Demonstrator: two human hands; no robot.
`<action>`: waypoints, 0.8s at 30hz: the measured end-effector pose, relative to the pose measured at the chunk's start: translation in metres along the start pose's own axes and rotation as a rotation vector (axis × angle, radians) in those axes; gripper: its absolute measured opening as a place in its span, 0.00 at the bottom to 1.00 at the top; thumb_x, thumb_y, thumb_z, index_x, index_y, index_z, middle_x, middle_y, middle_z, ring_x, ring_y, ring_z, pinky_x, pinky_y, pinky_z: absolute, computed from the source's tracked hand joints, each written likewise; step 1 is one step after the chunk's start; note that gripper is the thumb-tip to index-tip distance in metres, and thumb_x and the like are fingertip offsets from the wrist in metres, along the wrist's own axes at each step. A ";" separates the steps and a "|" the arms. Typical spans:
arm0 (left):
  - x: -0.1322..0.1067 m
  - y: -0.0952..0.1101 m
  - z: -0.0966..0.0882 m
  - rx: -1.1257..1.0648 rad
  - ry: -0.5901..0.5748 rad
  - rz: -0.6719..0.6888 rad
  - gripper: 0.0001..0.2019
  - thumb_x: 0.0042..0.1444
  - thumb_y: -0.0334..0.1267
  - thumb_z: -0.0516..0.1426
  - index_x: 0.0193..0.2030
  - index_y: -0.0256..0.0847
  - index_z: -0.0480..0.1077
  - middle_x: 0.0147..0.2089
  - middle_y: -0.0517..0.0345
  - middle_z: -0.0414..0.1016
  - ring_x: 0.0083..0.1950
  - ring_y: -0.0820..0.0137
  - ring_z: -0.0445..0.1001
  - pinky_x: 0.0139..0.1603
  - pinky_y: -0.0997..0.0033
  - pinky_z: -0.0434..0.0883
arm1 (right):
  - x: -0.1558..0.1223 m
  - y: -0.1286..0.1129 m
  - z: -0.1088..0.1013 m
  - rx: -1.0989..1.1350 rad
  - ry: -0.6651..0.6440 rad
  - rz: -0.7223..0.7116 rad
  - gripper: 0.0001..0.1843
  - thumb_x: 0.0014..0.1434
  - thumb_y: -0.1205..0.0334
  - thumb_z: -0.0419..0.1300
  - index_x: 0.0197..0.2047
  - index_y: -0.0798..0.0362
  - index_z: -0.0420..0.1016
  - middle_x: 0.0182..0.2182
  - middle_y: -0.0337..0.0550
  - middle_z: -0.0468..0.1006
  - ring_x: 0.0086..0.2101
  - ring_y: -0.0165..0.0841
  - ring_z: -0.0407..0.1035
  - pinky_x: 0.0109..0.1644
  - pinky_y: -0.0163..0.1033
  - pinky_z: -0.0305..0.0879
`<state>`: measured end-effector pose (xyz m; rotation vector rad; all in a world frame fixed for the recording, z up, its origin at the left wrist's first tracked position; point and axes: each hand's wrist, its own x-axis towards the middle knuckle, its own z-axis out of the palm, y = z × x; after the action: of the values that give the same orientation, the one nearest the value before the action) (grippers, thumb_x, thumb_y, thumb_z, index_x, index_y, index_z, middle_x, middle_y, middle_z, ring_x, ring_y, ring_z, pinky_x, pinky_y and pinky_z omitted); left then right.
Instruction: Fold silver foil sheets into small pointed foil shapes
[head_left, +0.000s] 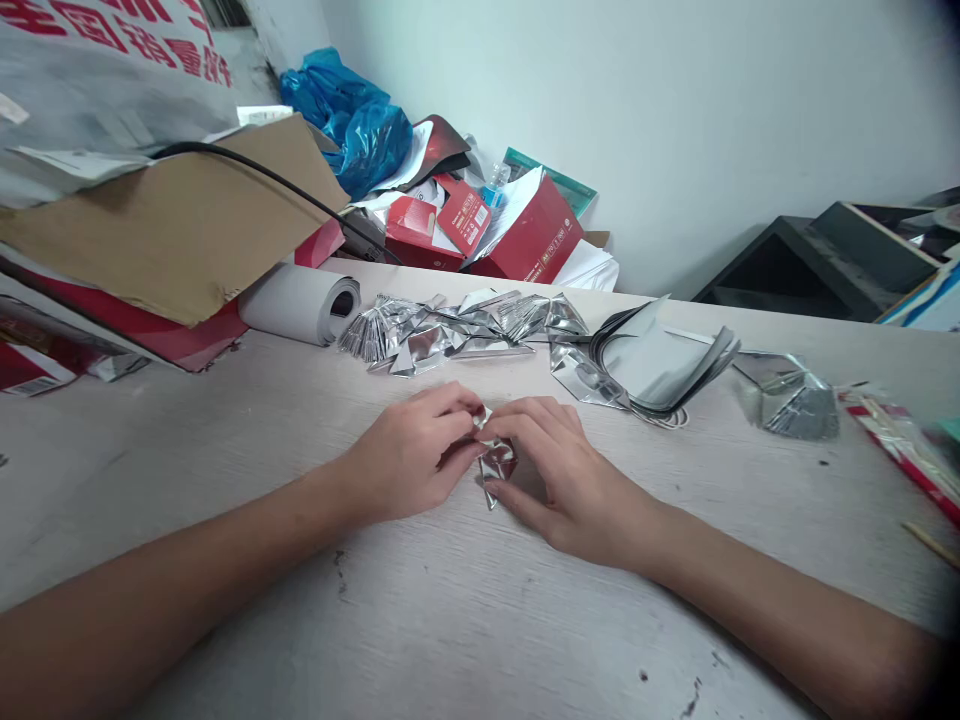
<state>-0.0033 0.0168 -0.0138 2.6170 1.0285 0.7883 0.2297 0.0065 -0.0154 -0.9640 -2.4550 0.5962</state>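
Note:
A small folded piece of silver foil paper [496, 465] lies on the pale wooden table [465, 620] between both hands. My left hand [412, 455] pinches its upper left edge with curled fingers. My right hand [559, 475] presses on it from the right, fingers bent over the foil. Most of the piece is hidden under the fingers. Beyond the hands lies a row of folded silver foil pieces [450, 330] and a stack of flat silver sheets [652, 360].
A white paper roll [300, 303] and cardboard [180, 230] sit at the back left. Red boxes [517, 235] and a blue plastic bag [349, 115] are piled against the wall. A crumpled foil piece [795, 400] and a red-edged packet [907, 450] lie at the right.

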 end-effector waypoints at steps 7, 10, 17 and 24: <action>0.004 -0.001 -0.003 -0.116 0.054 -0.131 0.10 0.60 0.35 0.65 0.43 0.38 0.68 0.53 0.51 0.68 0.57 0.67 0.74 0.58 0.67 0.75 | 0.003 0.000 -0.002 -0.017 -0.106 0.084 0.34 0.67 0.51 0.56 0.72 0.40 0.49 0.70 0.43 0.65 0.75 0.42 0.50 0.79 0.70 0.39; 0.005 -0.004 -0.002 -0.071 0.096 -0.146 0.15 0.59 0.36 0.67 0.48 0.38 0.69 0.51 0.53 0.69 0.53 0.68 0.73 0.57 0.65 0.72 | 0.004 -0.001 -0.003 -0.030 -0.141 0.124 0.38 0.67 0.48 0.56 0.74 0.41 0.43 0.72 0.43 0.62 0.76 0.43 0.46 0.79 0.74 0.32; 0.001 -0.007 0.001 0.237 0.081 0.017 0.09 0.66 0.28 0.55 0.44 0.39 0.76 0.37 0.58 0.70 0.39 0.70 0.69 0.42 0.64 0.63 | 0.007 -0.003 -0.004 -0.049 -0.162 0.228 0.45 0.65 0.42 0.55 0.76 0.47 0.39 0.71 0.48 0.64 0.75 0.47 0.51 0.78 0.79 0.26; 0.002 0.000 -0.001 0.430 0.048 0.097 0.10 0.65 0.27 0.55 0.46 0.37 0.78 0.38 0.56 0.73 0.39 0.67 0.69 0.42 0.62 0.61 | 0.005 -0.004 -0.003 -0.055 -0.143 0.235 0.47 0.65 0.41 0.55 0.77 0.49 0.38 0.71 0.50 0.64 0.75 0.47 0.50 0.78 0.79 0.25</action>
<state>-0.0026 0.0184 -0.0121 3.0400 1.2064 0.7198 0.2263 0.0083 -0.0098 -1.2851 -2.5118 0.6991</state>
